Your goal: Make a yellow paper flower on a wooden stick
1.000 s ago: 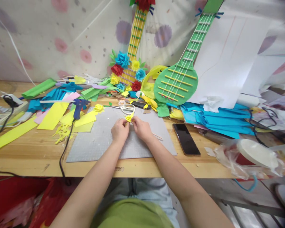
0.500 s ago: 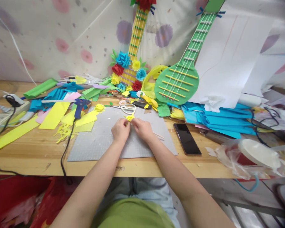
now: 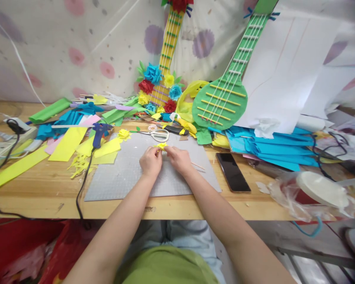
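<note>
A small yellow paper flower (image 3: pixel 161 146) sits between my two hands, over the grey cutting mat (image 3: pixel 121 181). My left hand (image 3: pixel 150 161) pinches it from the left side. From the right, the closed fingers of my right hand (image 3: pixel 179 159) press at its edge. My fingers cover its lower part. A thin stick (image 3: pixel 198 166) pokes out beside my right hand; whether that hand grips it I cannot tell. Just beyond the hands lie white-handled scissors (image 3: pixel 159 135) and a black utility knife (image 3: pixel 176 129). Another yellow paper flower (image 3: pixel 124 134) rests at the mat's far left.
A blue glue gun (image 3: pixel 98 134) with a black cord lies left among yellow paper strips (image 3: pixel 68 146). A phone (image 3: pixel 233 172) is right of the mat. Behind stand a green paper instrument (image 3: pixel 220 104) and a yellow one with flowers (image 3: pixel 172 35). Blue paper (image 3: pixel 272 146) is stacked right.
The yellow flower has tilted and sits slightly lower between my fingers. My hands have otherwise barely moved, and the things around lie as before.
</note>
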Motion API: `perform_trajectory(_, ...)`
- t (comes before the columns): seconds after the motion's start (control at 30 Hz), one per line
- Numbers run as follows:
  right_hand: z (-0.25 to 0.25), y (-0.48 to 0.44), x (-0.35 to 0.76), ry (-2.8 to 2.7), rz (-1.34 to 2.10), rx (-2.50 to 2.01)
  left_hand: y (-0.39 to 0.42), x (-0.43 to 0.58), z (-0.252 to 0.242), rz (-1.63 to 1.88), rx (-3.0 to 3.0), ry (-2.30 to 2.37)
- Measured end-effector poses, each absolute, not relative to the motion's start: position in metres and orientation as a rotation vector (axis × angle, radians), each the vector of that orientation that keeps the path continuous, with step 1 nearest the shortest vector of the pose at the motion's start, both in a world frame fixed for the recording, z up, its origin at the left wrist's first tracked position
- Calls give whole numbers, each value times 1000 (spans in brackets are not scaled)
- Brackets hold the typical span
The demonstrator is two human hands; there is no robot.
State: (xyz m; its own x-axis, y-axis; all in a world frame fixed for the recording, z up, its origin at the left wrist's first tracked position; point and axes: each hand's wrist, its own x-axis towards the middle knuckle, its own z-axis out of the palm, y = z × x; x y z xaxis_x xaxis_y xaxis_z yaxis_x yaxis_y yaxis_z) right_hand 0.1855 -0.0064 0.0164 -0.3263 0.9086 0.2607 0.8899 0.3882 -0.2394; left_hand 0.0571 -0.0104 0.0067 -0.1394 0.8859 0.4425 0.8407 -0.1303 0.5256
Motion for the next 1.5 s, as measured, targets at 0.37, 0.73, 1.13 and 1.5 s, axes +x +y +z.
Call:
perform_trajectory(0.37,9,-3,186,-2215,182,-1433,-11,57,6,1180,2028,2003)
perform_trajectory(0.73,12,-4,186,-2162,190,-1471,-12,56,7,1175,2035,1970)
perform_trajectory(1.13,17,-3,184,-2212,90,-1587,-8,58,5,1183,2028,1952)
perform_trajectory(1.5,17,-2,188,-2266,13,-1592,-7,58,2,1274,2068,1889)
